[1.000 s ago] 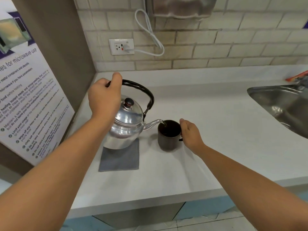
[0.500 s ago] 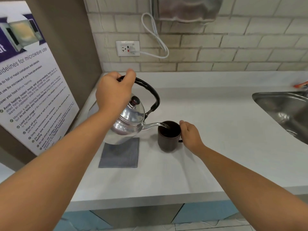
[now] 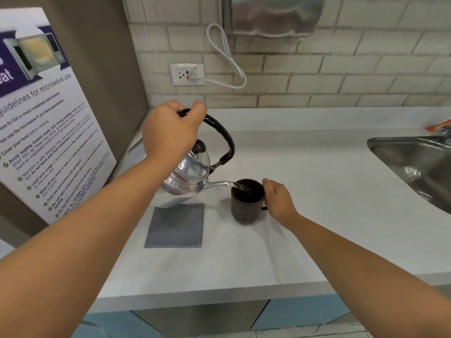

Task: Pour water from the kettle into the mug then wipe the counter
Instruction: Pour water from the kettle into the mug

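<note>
My left hand [image 3: 170, 132] grips the black handle of a shiny metal kettle [image 3: 189, 178], held tilted above the counter with its spout over a dark brown mug [image 3: 246, 206]. A thin stream of water runs from the spout into the mug. My right hand [image 3: 278, 200] holds the mug by its handle on the right side; the mug stands upright on the pale counter [image 3: 317, 215]. A grey folded cloth [image 3: 175, 225] lies flat on the counter just below the kettle, left of the mug.
A steel sink [image 3: 415, 167] is set into the counter at the right. A microwave guidelines poster [image 3: 48, 123] leans on the brown wall at left. A wall socket [image 3: 186, 74] with a white cable sits on the brick backsplash. The counter's front edge runs below my arms.
My left hand has lifted and tipped the kettle further, raising its base off the cloth, and water now streams into the mug. My right hand stays on the mug.
</note>
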`<action>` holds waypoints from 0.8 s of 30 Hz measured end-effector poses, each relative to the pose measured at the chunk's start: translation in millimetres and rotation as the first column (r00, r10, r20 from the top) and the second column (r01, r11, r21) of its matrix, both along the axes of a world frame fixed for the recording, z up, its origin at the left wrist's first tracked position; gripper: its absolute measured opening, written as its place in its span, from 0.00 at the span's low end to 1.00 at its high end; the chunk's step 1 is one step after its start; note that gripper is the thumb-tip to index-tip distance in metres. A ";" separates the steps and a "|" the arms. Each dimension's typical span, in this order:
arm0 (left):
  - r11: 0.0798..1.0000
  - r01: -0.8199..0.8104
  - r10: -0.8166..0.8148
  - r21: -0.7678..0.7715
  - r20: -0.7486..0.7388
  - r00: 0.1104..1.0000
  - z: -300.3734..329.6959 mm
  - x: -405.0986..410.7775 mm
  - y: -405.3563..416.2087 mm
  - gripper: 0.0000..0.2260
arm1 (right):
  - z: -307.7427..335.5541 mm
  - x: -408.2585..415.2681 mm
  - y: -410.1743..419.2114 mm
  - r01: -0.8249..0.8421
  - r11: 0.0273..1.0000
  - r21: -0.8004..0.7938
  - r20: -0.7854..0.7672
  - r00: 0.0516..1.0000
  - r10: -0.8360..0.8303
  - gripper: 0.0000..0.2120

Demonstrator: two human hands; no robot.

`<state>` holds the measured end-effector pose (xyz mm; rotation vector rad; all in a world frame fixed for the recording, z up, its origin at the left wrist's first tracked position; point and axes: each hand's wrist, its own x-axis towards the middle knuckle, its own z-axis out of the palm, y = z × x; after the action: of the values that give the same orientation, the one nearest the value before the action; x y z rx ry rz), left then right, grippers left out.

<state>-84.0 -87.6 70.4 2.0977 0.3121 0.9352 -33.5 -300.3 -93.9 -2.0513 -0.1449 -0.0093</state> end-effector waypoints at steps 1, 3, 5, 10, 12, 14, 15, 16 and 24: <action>1.000 0.001 -0.002 0.005 0.001 1.000 0.8 0.2 0.9 0.22 | 0.4 -0.1 0.3 0.001 1.000 -0.004 -0.002 1.000 -0.001 0.19; 1.000 0.003 -0.003 0.015 0.002 1.000 2.5 0.8 2.1 0.22 | 1.4 -0.4 1.0 0.005 1.000 -0.009 -0.006 1.000 -0.005 0.18; 1.000 0.000 0.000 0.022 -0.004 1.000 4.5 1.3 2.9 0.22 | 2.0 -0.9 1.3 0.006 1.000 -0.008 -0.006 1.000 -0.006 0.18; 0.999 0.009 -0.009 0.031 -0.010 1.000 10.5 3.7 5.4 0.21 | 2.8 -1.3 1.6 0.017 1.000 -0.008 -0.021 1.000 -0.017 0.19; 0.999 0.017 -0.016 0.039 -0.015 1.000 12.3 4.6 5.6 0.21 | 3.3 -1.4 1.8 0.018 1.000 -0.005 -0.026 0.999 -0.018 0.19; 0.998 0.014 -0.013 0.056 -0.023 1.000 13.8 5.3 5.2 0.20 | 3.8 -1.9 1.8 0.017 1.000 -0.007 -0.027 0.999 -0.017 0.19; 0.998 0.012 -0.011 0.065 -0.024 1.000 14.5 5.7 5.0 0.20 | 4.2 -2.3 2.0 0.015 1.000 -0.009 -0.026 1.000 -0.015 0.18; 0.997 0.013 -0.011 0.074 -0.025 1.000 15.2 5.9 4.9 0.19 | 4.4 -2.6 1.9 0.014 1.000 -0.011 -0.025 1.000 -0.014 0.18; 0.993 0.023 -0.021 0.115 -0.019 1.000 16.3 8.2 4.7 0.19 | 5.6 -3.8 1.8 0.006 1.000 -0.011 -0.021 1.000 -0.006 0.18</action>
<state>-75.8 -82.8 86.7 2.2111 0.2496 0.9414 -37.3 -298.5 -88.4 -2.0624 -0.1260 0.0098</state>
